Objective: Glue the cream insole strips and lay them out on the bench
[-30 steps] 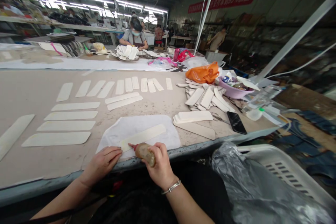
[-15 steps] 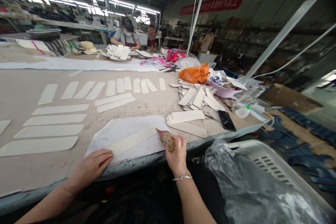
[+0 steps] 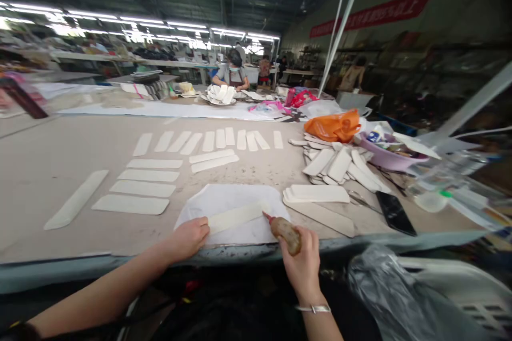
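Note:
A long off-white strip (image 3: 236,218) lies on a sheet of white paper (image 3: 216,194) at the table's near edge. My left hand (image 3: 190,238) has its fingers closed at the strip's left end, thumb side hidden. In my right hand (image 3: 303,258) is a brownish squeeze bottle (image 3: 286,234) with a red nozzle, tilted so that its tip meets the strip near its right end. Just right of the paper sits a small stack of white strips (image 3: 318,193), with another strip (image 3: 320,217) partly under it.
Rows of strips (image 3: 138,203) lie left and behind. A heap of strips (image 3: 340,162), orange bag (image 3: 334,125), lilac basin (image 3: 390,157), scissors (image 3: 362,200) and phone (image 3: 396,213) are at right. Below stands a white crate (image 3: 460,282). Another person (image 3: 232,72) sits across the table.
The view has swung left, so the scene sits further right. The bottle remains in my right hand, its tip still near the strip's right end. My left hand stays at the left end.

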The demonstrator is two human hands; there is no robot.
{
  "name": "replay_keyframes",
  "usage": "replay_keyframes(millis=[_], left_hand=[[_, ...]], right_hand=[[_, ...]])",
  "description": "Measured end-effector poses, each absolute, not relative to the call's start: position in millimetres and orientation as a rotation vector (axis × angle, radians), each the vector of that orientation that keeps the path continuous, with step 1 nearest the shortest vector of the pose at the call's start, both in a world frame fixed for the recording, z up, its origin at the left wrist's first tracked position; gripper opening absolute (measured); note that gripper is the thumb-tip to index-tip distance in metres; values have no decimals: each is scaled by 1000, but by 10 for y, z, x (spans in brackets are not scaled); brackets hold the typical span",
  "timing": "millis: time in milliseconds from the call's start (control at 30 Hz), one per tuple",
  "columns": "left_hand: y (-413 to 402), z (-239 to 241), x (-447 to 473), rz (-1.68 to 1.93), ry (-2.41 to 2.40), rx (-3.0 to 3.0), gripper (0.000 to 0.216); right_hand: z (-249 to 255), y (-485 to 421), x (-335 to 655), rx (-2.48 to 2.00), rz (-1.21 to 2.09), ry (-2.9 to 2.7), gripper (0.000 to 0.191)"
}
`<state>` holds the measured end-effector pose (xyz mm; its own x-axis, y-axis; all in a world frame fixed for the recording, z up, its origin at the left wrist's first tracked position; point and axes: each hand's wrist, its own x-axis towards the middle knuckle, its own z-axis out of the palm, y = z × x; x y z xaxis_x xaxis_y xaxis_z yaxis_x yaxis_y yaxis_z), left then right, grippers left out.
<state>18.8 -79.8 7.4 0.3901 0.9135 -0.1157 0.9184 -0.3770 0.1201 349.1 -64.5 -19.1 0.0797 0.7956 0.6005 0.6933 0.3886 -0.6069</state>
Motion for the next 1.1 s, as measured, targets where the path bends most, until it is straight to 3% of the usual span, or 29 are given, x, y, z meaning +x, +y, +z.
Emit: replay_keyframes(millis=[200, 367, 633, 767, 1100], left_hand=[[-849, 69, 157, -22, 1646, 2579, 11], [-1076, 197, -272, 22, 1740, 2551, 13], [-1845, 490, -1756, 148, 1850, 2338, 22], [-2057, 547, -2329, 106, 1968, 2244, 22], [-2023, 549, -2616, 191, 2174, 2153, 17]], right_hand=[[-270, -620, 3511, -1248, 88, -1638, 47], [-251, -617, 3567, -1307, 162, -1472, 57], [-223, -662, 3447, -1267, 282, -1459, 48], [-252, -659, 3396, -1234, 320, -1462, 52], [-250, -648, 3356, -1296, 387, -1384, 57]])
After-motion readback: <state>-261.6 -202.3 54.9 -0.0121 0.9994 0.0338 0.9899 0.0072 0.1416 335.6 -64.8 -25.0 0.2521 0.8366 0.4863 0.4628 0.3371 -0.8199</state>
